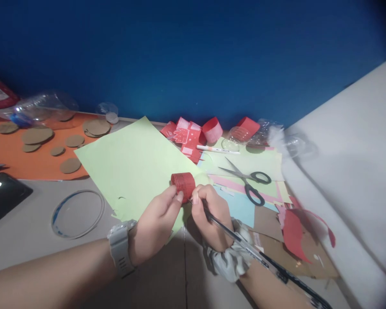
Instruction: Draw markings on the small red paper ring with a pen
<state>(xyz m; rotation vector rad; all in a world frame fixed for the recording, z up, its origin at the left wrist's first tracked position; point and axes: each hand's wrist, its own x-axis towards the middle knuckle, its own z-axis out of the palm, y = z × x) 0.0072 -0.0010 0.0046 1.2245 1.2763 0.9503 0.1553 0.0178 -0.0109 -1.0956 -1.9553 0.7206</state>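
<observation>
Near the middle, my left hand pinches a small red paper roll that has dark lines across its side. A long black pen is gripped in my right hand; its tip end is close to the lower right of the roll, and whether it touches cannot be made out. The pen's back end reaches down over my right forearm. Beneath the roll lies a light green paper sheet. Open scissors with black handles rest on stacked coloured papers at the right.
Cardboard discs lie on an orange sheet at the left, with a clear plastic bottle behind. A tape ring and a black device are nearer. Red paper rings, a white marker and red scraps lie right.
</observation>
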